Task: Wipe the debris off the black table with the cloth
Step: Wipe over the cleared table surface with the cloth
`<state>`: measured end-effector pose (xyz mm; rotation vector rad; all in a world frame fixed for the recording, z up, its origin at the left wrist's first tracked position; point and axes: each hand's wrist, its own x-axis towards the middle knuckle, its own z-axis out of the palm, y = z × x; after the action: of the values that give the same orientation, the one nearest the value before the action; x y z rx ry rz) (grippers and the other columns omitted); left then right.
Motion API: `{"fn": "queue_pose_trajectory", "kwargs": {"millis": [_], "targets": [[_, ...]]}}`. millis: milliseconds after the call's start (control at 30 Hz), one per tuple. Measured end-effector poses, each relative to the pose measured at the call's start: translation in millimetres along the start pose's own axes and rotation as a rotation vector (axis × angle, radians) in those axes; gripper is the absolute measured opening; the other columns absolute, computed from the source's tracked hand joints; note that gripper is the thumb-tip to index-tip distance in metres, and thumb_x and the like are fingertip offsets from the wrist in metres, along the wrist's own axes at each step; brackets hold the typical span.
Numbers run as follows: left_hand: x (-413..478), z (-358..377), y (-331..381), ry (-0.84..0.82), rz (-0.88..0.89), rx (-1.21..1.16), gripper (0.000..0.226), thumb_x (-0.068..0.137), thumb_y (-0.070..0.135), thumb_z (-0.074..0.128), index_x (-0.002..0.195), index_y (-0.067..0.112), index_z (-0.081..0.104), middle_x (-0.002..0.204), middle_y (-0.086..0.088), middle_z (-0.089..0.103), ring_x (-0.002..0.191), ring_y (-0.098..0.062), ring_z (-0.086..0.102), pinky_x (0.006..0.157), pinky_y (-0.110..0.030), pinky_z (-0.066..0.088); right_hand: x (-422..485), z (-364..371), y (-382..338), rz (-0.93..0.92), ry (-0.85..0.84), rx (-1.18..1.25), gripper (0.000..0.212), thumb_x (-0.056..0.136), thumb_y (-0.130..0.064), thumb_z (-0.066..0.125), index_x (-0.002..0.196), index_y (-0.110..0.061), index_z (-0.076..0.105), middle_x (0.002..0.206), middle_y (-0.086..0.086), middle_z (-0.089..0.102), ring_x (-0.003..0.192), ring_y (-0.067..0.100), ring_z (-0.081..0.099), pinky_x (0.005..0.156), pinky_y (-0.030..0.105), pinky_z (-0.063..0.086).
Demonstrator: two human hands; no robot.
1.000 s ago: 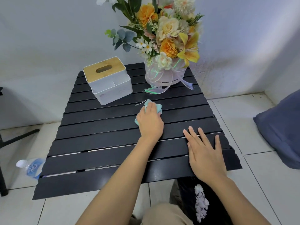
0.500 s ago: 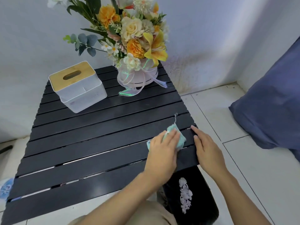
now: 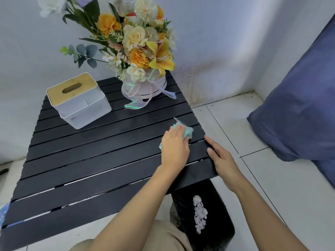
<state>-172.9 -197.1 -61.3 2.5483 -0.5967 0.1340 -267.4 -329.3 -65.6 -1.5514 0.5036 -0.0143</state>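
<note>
Left grip [image 3: 175, 147] flat, pressing cloth [image 3: 188, 132] near bench [image 3: 90, 160] edge; right grip [image 3: 223, 160] relaxed, empty, just right. We fear swept debris missing it, hitting floor [image 3: 272, 187].

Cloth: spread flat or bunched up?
Bunched. The cloth shows as a crumpled teal wad poking out from under the left hand, not a flat sheet, pressed on the table near its right edge.

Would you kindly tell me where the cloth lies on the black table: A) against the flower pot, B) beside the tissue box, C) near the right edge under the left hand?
C: the left hand presses the cloth onto the black table near its right edge, far from the tissue box.
</note>
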Motion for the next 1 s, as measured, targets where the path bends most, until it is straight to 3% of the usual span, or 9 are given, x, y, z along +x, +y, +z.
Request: {"fn": "queue_pose_trajectory", "kwargs": {"millis": [67,167,233,400,567,700,833,900,1000], "targets": [[-34.5,2.3,23.4,-0.070,0.112,-0.058,0.032,0.088,0.021,0.050,0.118,0.011,0.059,0.118,-0.008,0.063,0.109,-0.031,0.056,0.095,-0.043,0.042,-0.1,-0.1,-1.4,-0.015,0.003,-0.006,0.041,0.102,-0.011,0.044,0.137,-0.031,0.050,0.132,-0.016,0.056,0.105,-0.021,0.051,0.081,0.001,0.042],[-64.8,2.8,35.7,-0.158,0.168,-0.037,0.054,0.092,0.036,0.029,0.136,0.013,0.050,0.140,-0.005,0.051,0.133,-0.025,0.044,0.109,-0.037,0.034,-3.0,-1.6,-0.7,0.004,-0.024,0.017,0.041,0.102,-0.014,0.042,0.136,-0.036,0.050,0.127,-0.017,0.059,0.109,-0.013,0.054,0.087,0.008,0.046],[-62.8,-4.0,29.2,-0.224,0.206,-0.017,0.060,0.091,0.040,0.022,0.140,0.014,0.045,0.146,-0.003,0.046,0.138,-0.022,0.038,0.112,-0.035,0.030,-4.2,-2.1,-0.9,-0.003,-0.034,0.008,0.041,0.103,-0.014,0.041,0.136,-0.036,0.050,0.129,-0.016,0.058,0.113,-0.010,0.054,0.089,0.008,0.046],[-73.9,-30.2,-2.8,-0.341,0.362,-0.036,0.046,0.096,0.034,0.038,0.139,0.020,0.047,0.146,0.004,0.045,0.138,-0.017,0.038,0.113,-0.034,0.031,-0.7,-2.7,2.5,-0.038,-0.016,-0.031,0.041,0.103,-0.014,0.040,0.136,-0.036,0.050,0.144,-0.011,0.048,0.132,0.003,0.043,0.113,0.026,0.033],[-101.6,-54.6,-29.1,-0.379,0.248,0.089,0.046,0.100,0.035,0.040,0.142,0.048,0.029,0.151,0.032,0.018,0.145,-0.003,0.011,0.119,-0.046,0.003,0.7,-1.7,5.8,-0.047,0.003,-0.046,0.041,0.104,-0.017,0.038,0.138,-0.036,0.049,0.146,-0.011,0.046,0.134,0.005,0.041,0.116,0.034,0.031],[-104.5,-43.6,-0.4,-0.344,0.157,-0.001,0.047,0.100,0.031,0.039,0.144,0.044,0.029,0.154,0.028,0.015,0.147,-0.008,0.002,0.117,-0.053,-0.006,1.5,-0.9,7.8,-0.072,-0.003,-0.070,0.040,0.104,-0.017,0.038,0.137,-0.036,0.050,0.146,-0.010,0.046,0.134,0.004,0.041,0.115,0.030,0.031],[-97.6,-29.5,16.5,-0.349,0.284,0.071,0.055,0.095,0.052,0.032,0.148,0.038,0.024,0.157,0.022,0.012,0.148,-0.012,-0.004,0.117,-0.053,-0.006,0.3,-2.3,4.5,-0.089,-0.031,-0.127,0.041,0.104,-0.017,0.036,0.140,-0.034,0.046,0.148,-0.011,0.042,0.132,-0.002,0.035,0.105,0.017,0.027],[-93.2,-34.4,15.0,-0.409,0.261,-0.046,0.055,0.095,0.057,0.030,0.148,0.040,0.024,0.157,0.024,0.008,0.146,-0.006,-0.011,0.116,-0.048,-0.014,0.2,-2.5,3.7,-0.091,-0.046,-0.176,0.041,0.104,-0.018,0.036,0.140,-0.036,0.045,0.149,-0.011,0.041,0.134,0.000,0.034,0.109,0.022,0.027],[-91.4,-44.1,13.7,-0.328,0.034,-0.404,0.044,0.101,0.047,0.029,0.144,0.040,0.033,0.155,0.026,0.012,0.143,0.006,-0.009,0.115,-0.040,-0.019,-0.6,1.7,2.1,-0.153,0.122,-0.494,0.039,0.101,-0.023,0.042,0.137,-0.037,0.047,0.149,-0.011,0.041,0.139,0.009,0.034,0.118,0.049,0.019]]}}
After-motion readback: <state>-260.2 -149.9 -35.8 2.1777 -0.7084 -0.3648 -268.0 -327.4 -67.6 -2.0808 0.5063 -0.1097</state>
